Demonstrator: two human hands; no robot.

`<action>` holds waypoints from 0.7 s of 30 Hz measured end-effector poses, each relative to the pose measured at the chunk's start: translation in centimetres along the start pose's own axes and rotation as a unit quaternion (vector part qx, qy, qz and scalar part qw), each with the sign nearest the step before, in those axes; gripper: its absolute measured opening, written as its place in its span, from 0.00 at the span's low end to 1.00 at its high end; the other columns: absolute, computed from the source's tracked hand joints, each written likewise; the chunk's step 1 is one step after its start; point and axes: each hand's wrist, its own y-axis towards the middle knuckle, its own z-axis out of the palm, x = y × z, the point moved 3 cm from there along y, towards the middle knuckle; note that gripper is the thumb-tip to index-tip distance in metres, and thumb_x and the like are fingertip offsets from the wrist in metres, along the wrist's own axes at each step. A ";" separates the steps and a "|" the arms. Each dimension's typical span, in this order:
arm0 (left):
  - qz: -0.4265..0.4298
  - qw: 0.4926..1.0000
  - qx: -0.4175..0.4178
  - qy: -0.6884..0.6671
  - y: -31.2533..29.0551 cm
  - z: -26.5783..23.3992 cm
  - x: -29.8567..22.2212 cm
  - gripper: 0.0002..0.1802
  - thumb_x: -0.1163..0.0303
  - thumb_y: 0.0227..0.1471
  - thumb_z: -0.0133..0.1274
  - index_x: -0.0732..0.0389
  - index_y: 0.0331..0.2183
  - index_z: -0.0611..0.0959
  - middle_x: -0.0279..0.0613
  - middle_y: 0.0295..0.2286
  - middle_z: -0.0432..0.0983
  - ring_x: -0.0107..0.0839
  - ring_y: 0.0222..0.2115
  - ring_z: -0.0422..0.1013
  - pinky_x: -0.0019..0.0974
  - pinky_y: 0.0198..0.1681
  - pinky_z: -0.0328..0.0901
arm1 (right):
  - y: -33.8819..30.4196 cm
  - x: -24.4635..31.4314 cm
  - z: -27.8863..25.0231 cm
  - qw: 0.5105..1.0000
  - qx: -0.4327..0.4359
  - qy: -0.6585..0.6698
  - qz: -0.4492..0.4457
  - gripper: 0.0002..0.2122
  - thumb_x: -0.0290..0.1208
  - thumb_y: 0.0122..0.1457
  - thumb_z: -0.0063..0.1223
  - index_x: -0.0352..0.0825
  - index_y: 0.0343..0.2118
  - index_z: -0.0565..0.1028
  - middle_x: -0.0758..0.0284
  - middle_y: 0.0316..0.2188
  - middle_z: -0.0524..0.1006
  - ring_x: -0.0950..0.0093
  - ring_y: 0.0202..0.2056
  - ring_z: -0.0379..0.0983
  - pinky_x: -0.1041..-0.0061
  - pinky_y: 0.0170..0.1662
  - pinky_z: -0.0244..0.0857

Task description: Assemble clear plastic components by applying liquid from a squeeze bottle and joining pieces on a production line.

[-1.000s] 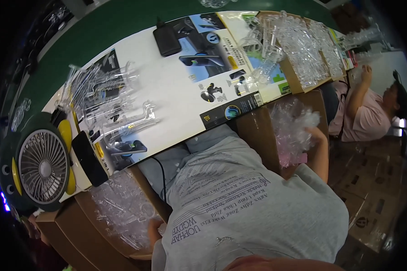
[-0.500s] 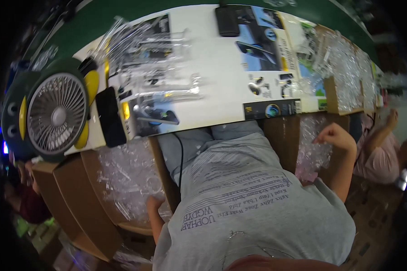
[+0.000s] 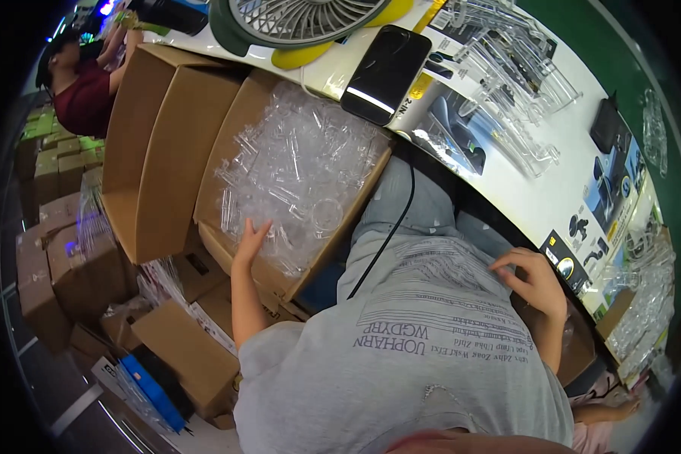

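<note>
My left hand point(image 3: 251, 240) is at the near edge of a cardboard box point(image 3: 227, 151), its fingers spread and nothing in them. That box is filled with a heap of clear plastic parts point(image 3: 310, 163), some tubular, some ring-like. My right hand point(image 3: 536, 280) hangs in front of my grey shirt, close to the table's edge; thumb and fingers are apart, with no object between them. More clear plastic pieces point(image 3: 518, 91), long with tubular ends, lie in a loose pile on the printed sheet covering the white table point(image 3: 560, 170).
A black phone point(image 3: 386, 74) and a green and yellow fan point(image 3: 310, 17) occupy the table's left part. A dark flat case point(image 3: 609, 125) lies further right. Another box of clear parts point(image 3: 643, 310) stands far right. Cartons point(image 3: 76, 257) are stacked at left, behind which a person point(image 3: 87, 98) sits.
The view has swung left and down, bringing the left box and stacked cartons into fuller sight. My right hand has come from the right box toward my body; the left hand's fingers now show spread.
</note>
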 end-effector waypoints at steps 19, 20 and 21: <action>0.022 0.991 0.112 -0.076 0.0 -2.6 -3.0 0.08 0.73 0.37 0.62 0.65 0.22 0.80 0.43 0.40 0.74 0.32 0.37 0.69 0.34 0.39 0.63 | 3.8 1.7 1.7 0.996 0.029 -0.049 -0.071 0.09 0.22 0.46 0.51 0.31 0.32 0.75 0.60 0.30 0.75 0.65 0.34 0.71 0.73 0.40 0.64; 0.006 0.991 0.126 -0.033 -0.3 -3.7 -3.0 0.07 0.74 0.38 0.62 0.65 0.21 0.80 0.43 0.40 0.74 0.31 0.37 0.68 0.33 0.39 0.63 | 3.8 1.7 1.7 0.995 0.023 -0.048 -0.084 0.08 0.22 0.46 0.51 0.32 0.32 0.75 0.60 0.29 0.75 0.64 0.33 0.71 0.72 0.39 0.64; -0.009 0.990 0.140 0.010 -0.3 -4.8 -2.8 0.06 0.74 0.38 0.62 0.65 0.20 0.80 0.43 0.39 0.74 0.30 0.37 0.68 0.33 0.40 0.63 | 3.8 1.7 1.7 0.994 0.017 -0.046 -0.098 0.08 0.22 0.46 0.51 0.33 0.32 0.75 0.61 0.28 0.75 0.63 0.32 0.71 0.72 0.37 0.65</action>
